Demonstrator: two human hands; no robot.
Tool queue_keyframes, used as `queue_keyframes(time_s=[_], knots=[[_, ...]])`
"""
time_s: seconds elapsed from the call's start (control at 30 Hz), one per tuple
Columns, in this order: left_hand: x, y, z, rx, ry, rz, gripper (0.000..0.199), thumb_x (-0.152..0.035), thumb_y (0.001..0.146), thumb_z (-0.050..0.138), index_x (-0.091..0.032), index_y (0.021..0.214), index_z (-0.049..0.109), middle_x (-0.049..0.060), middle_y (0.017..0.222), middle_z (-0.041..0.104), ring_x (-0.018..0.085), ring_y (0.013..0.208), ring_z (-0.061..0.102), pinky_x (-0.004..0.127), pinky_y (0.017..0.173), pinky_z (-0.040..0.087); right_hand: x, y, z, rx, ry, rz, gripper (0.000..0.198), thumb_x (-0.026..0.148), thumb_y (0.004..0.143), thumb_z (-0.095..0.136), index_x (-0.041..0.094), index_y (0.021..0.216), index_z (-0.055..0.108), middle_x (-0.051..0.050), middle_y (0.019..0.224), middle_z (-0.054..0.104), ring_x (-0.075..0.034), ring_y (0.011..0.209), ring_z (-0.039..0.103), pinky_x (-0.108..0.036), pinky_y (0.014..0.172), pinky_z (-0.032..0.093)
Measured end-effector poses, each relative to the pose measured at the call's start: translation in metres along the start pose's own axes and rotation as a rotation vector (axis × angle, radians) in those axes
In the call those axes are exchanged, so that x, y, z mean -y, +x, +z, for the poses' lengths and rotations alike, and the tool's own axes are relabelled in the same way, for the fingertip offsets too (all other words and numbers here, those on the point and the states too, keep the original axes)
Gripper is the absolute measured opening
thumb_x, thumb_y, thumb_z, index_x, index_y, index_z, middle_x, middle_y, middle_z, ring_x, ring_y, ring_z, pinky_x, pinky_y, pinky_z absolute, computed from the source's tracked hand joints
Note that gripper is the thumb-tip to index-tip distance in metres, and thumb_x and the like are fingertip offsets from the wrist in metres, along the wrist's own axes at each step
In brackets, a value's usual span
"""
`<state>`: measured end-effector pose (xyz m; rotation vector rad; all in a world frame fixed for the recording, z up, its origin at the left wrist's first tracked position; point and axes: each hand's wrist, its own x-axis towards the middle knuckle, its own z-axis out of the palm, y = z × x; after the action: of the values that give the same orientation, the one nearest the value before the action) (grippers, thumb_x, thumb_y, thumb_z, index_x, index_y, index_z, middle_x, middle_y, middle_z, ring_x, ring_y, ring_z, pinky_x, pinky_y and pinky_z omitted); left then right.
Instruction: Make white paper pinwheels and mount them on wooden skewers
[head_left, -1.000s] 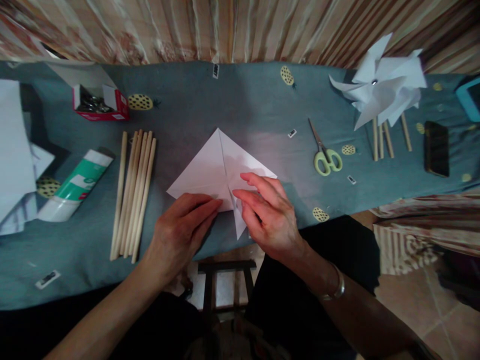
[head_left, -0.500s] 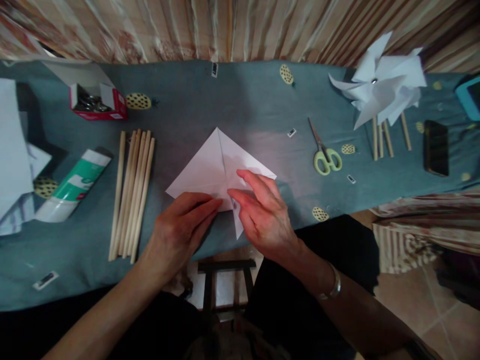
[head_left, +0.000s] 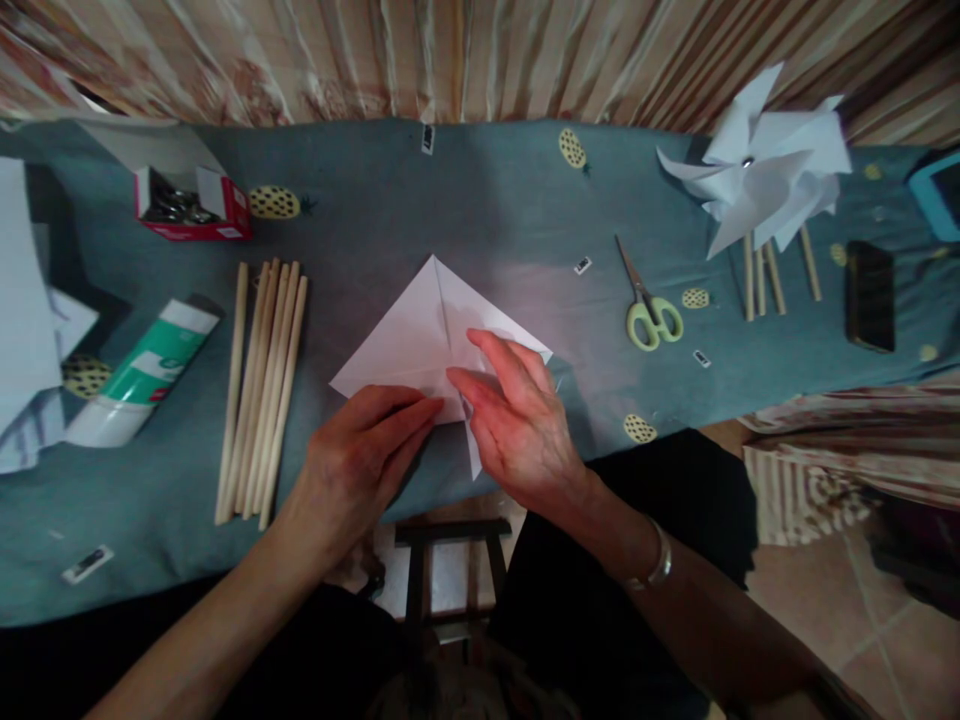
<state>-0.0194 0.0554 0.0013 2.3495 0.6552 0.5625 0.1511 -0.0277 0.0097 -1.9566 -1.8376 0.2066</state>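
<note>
A white sheet of paper [head_left: 397, 345] lies on the cloth in front of me, with creases and a corner pointing away from me. At its near edge, my left hand [head_left: 367, 440] is closed, thumb and fingertips pinching the paper. My right hand [head_left: 521, 415] rests on the right half with its fingers stretched and apart, fingertips touching the surface near the middle crease. A narrow pointed flap of the paper sticks out toward me beneath this hand. Part of the right side is hidden under the fingers.
Wooden sticks [head_left: 262, 390], a glue tube [head_left: 146, 370] and a red box [head_left: 191, 210] of metal pieces lie left. On the right are green-handled scissors [head_left: 649, 310], white paper pinwheels [head_left: 765, 165] on sticks and a phone [head_left: 870, 297]. Paper sheets [head_left: 22, 300] sit far left.
My right hand has slid slightly up and left over the paper. My left hand stays at the near edge, and the paper keeps its place.
</note>
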Motion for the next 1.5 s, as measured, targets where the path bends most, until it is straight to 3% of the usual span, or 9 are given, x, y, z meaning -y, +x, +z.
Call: queue_keyframes(time_s=[0.7, 0.87, 1.07, 1.27, 1.5], knots=[[0.002, -0.004, 0.008, -0.053, 0.059, 0.095, 0.020, -0.016, 0.090, 0.056, -0.011, 0.107, 0.064, 0.012, 0.104, 0.061, 0.021, 0.095, 0.062, 0.034, 0.083, 0.056, 0.006, 0.004, 0.021, -0.050, -0.109, -0.137, 0.034, 0.011, 0.096, 0.035, 0.009, 0.116, 0.062, -0.016, 0.136, 0.057, -0.025, 0.123, 0.050, -0.044, 0.101, 0.043], [0.005, -0.005, 0.010, -0.068, 0.068, 0.097, 0.018, -0.017, 0.091, 0.054, -0.015, 0.107, 0.063, 0.010, 0.105, 0.060, 0.020, 0.095, 0.061, 0.035, 0.083, 0.056, 0.002, 0.005, 0.007, -0.034, -0.033, -0.123, 0.035, 0.012, 0.093, 0.036, 0.010, 0.113, 0.064, -0.016, 0.137, 0.055, -0.026, 0.126, 0.048, -0.045, 0.103, 0.045], [0.008, -0.005, 0.011, -0.065, 0.079, 0.127, 0.020, -0.015, 0.090, 0.056, -0.016, 0.109, 0.061, 0.009, 0.107, 0.060, 0.019, 0.098, 0.061, 0.035, 0.087, 0.055, -0.028, 0.012, -0.019, -0.188, 0.039, 0.069, 0.045, 0.015, 0.092, 0.036, 0.014, 0.135, 0.049, -0.013, 0.138, 0.053, -0.024, 0.130, 0.048, -0.046, 0.110, 0.040], [0.010, -0.005, 0.009, -0.086, 0.107, 0.173, 0.021, -0.015, 0.091, 0.054, -0.014, 0.110, 0.062, 0.011, 0.107, 0.061, 0.020, 0.098, 0.061, 0.035, 0.085, 0.056, -0.038, 0.016, -0.018, -0.097, 0.000, 0.094, 0.043, 0.020, 0.095, 0.036, 0.006, 0.134, 0.048, -0.019, 0.134, 0.056, -0.026, 0.126, 0.053, -0.047, 0.107, 0.043], [0.017, -0.007, -0.015, -0.094, 0.182, 0.197, 0.025, -0.011, 0.089, 0.055, -0.015, 0.112, 0.062, 0.014, 0.123, 0.059, 0.024, 0.102, 0.059, 0.040, 0.085, 0.054, -0.036, 0.002, -0.024, -0.077, 0.174, 0.210, 0.039, 0.025, 0.091, 0.049, 0.014, 0.128, 0.054, -0.011, 0.110, 0.070, -0.021, 0.092, 0.068, -0.041, 0.089, 0.055]])
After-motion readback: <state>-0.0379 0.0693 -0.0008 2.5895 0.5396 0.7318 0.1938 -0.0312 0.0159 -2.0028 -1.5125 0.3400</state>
